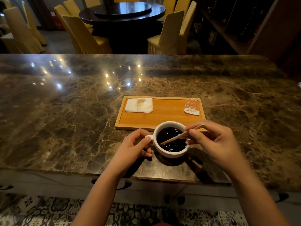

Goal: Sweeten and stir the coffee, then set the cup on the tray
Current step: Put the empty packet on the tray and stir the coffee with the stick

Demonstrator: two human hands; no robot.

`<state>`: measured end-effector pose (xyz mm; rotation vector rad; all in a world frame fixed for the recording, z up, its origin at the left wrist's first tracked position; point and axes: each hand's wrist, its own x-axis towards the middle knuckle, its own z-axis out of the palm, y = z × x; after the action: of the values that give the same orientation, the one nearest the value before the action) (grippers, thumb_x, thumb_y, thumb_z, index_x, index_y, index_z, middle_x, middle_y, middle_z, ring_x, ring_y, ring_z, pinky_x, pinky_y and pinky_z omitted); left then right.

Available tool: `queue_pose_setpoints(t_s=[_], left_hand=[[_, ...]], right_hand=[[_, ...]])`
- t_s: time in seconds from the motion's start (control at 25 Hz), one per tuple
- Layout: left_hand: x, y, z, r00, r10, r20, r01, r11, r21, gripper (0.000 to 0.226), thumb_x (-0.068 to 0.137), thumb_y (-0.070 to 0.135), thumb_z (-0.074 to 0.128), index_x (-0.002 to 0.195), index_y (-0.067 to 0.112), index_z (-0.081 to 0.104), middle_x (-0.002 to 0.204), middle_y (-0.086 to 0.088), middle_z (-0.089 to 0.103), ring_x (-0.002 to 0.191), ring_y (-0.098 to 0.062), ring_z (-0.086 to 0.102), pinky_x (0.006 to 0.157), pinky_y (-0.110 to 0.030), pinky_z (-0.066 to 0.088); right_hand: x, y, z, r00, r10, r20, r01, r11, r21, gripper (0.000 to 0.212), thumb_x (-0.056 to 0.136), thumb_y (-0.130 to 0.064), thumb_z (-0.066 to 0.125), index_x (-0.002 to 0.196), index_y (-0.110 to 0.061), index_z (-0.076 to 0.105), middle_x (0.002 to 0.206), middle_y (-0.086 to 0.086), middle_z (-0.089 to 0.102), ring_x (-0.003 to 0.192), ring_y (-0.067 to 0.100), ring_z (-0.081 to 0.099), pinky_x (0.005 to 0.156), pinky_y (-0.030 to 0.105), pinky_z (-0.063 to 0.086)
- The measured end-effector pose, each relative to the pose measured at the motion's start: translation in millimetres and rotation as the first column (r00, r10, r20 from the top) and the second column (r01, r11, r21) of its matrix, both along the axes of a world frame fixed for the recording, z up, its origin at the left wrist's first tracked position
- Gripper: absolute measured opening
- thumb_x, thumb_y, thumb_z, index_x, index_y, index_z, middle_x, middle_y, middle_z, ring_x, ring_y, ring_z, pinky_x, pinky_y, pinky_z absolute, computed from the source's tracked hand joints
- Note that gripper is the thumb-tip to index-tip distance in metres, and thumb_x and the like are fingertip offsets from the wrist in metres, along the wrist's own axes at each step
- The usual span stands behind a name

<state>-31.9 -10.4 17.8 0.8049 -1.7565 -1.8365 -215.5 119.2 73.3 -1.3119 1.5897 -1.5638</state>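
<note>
A white cup [169, 153] full of dark coffee stands on the marble counter, just in front of the wooden tray [162, 119]. My left hand [135, 146] pinches the cup's handle on its left side. My right hand [211, 141] holds a thin wooden stir stick [172, 140] whose tip dips into the coffee. On the tray's far right corner lies a torn orange sugar packet [192, 107]. A folded white napkin [139, 105] with a brown stain lies on the tray's far left corner.
The brown marble counter [73, 111] stretches wide to both sides, its near edge just below the cup. Beyond it stand a dark round table [122, 12] and several yellow-covered chairs. Wooden shelving rises at the far right.
</note>
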Motion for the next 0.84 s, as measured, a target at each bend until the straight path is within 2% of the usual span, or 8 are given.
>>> queue_pose_setpoints(t_s=[0.08,0.24,0.4,0.52,0.6,0.68,0.76,0.84], left_hand=[[0.1,0.2,0.1,1.0,-0.002,0.001,0.002,1.0,0.0,0.014,0.093,0.011,0.049,0.097,0.005,0.06,0.067,0.005,0.066,0.062,-0.011,0.06,0.059,-0.02,0.052],[0.4,-0.3,0.0,1.0,-0.002,-0.003,0.002,1.0,0.004,0.014,0.093,0.011,0.048,0.098,0.005,0.06,0.067,0.005,0.066,0.062,-0.011,0.06,0.059,-0.021,0.052],[0.2,-0.4,-0.5,1.0,-0.002,-0.002,0.002,1.0,0.009,0.015,0.092,0.012,0.049,0.099,0.005,0.06,0.068,0.005,0.067,0.062,-0.012,0.061,0.06,-0.02,0.052],[0.1,-1.1,-0.7,1.0,-0.002,0.002,0.002,1.0,0.013,0.015,0.092,0.013,0.049,0.099,0.006,0.06,0.068,0.005,0.067,0.062,-0.011,0.061,0.06,-0.02,0.052],[0.1,-1.1,-0.9,1.0,-0.002,0.005,0.002,1.0,0.012,0.015,0.092,0.013,0.049,0.099,0.007,0.061,0.068,0.005,0.068,0.063,-0.011,0.061,0.06,-0.021,0.053],[0.5,-1.0,-0.9,1.0,-0.002,0.001,0.002,1.0,0.014,0.015,0.092,0.013,0.049,0.099,0.006,0.061,0.069,0.005,0.068,0.062,-0.011,0.061,0.059,-0.02,0.052],[0.5,-0.8,-0.8,1.0,-0.004,-0.001,0.004,1.0,0.012,0.015,0.092,0.013,0.049,0.099,0.006,0.06,0.069,0.005,0.068,0.062,-0.011,0.061,0.059,-0.02,0.052],[0.2,-0.9,-1.0,1.0,-0.005,-0.001,0.005,1.0,0.008,0.015,0.092,0.013,0.049,0.099,0.006,0.06,0.069,0.005,0.068,0.062,-0.011,0.061,0.06,-0.02,0.052]], right_hand=[[7.4,-4.1,-8.3,0.991,-0.113,-0.072,0.109,0.992,-0.058,0.013,0.083,-0.005,0.058,0.088,-0.011,0.069,0.09,0.007,0.069,0.079,0.011,0.069,0.066,0.019,0.056],[3.6,-1.6,-10.1,0.848,-0.206,-0.489,0.154,0.977,-0.145,0.01,0.087,-0.014,0.056,0.09,-0.012,0.065,0.085,-0.004,0.063,0.08,0.004,0.058,0.069,0.011,0.046],[-0.4,2.9,-2.1,0.796,-0.151,-0.586,0.14,0.988,-0.064,0.014,0.089,-0.021,0.045,0.088,-0.015,0.057,0.081,-0.004,0.056,0.073,0.008,0.053,0.063,0.015,0.043],[-5.2,6.3,3.2,0.877,-0.103,-0.47,0.122,0.993,0.008,0.013,0.091,-0.015,0.047,0.083,-0.018,0.057,0.077,-0.006,0.06,0.073,0.009,0.061,0.059,0.017,0.048],[-4.3,5.0,3.4,0.968,-0.035,-0.248,0.044,0.998,0.033,0.013,0.09,-0.011,0.053,0.082,-0.018,0.061,0.076,-0.002,0.065,0.074,0.009,0.067,0.059,0.017,0.053],[3.1,0.3,0.0,1.0,0.014,-0.005,-0.014,1.0,-0.008,0.011,0.084,-0.016,0.055,0.083,-0.015,0.065,0.078,0.006,0.067,0.077,0.014,0.07,0.06,0.021,0.057],[10.5,-5.4,-8.6,0.998,-0.028,0.048,0.032,0.997,-0.07,0.015,0.08,-0.018,0.054,0.086,-0.011,0.067,0.083,0.008,0.068,0.079,0.015,0.07,0.063,0.023,0.058],[13.7,-8.0,-14.8,0.993,-0.112,-0.035,0.107,0.988,-0.107,0.015,0.083,-0.015,0.053,0.089,-0.009,0.065,0.09,0.01,0.066,0.082,0.012,0.069,0.066,0.022,0.058]])
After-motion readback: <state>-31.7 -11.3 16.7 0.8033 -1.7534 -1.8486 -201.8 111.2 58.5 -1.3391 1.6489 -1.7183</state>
